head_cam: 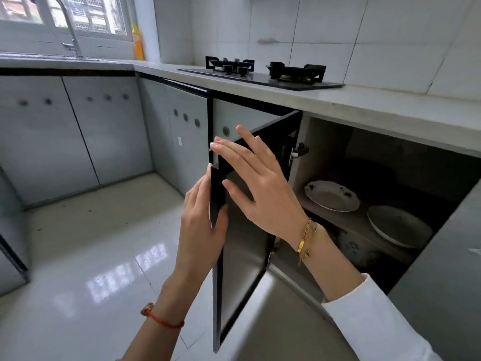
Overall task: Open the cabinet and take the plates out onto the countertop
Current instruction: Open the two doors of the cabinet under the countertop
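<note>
A person's left hand [201, 217] is clamped on the near vertical edge of an open cabinet door [240, 243], thumb on the inner side and fingers behind, while the right hand [256, 183] rests flat on the door's dark inner face, fingers spread and gripping nothing. Two plates lie on the shelf [361, 225] inside, to the right of both hands and beyond the door: a patterned plate [331, 195] nearer the hinge side, a plain plate [398, 226] further right. The right hand is the closer one, and the surface [364, 100] they are bound for runs directly above the opening.
</note>
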A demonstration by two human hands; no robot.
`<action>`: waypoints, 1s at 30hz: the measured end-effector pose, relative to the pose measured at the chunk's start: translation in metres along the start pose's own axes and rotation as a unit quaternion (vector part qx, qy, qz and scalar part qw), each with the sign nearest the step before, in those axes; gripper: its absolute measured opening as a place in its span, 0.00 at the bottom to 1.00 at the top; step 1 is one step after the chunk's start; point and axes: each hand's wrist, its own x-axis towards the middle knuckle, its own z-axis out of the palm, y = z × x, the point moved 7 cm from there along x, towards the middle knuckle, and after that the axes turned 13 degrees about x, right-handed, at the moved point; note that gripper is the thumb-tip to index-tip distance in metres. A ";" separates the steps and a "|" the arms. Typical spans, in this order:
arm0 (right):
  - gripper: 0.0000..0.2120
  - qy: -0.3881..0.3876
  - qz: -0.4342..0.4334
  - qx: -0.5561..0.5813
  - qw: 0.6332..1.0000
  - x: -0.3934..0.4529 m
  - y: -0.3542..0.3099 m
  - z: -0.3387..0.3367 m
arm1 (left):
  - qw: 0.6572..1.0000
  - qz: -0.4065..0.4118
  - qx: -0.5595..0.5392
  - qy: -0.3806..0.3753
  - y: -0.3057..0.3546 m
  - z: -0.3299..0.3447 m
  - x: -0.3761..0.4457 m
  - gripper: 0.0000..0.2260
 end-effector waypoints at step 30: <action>0.32 -0.087 0.084 -0.108 0.987 0.064 0.015 0.100 | 0.991 -0.030 0.115 -0.052 -0.105 0.002 0.047 0.44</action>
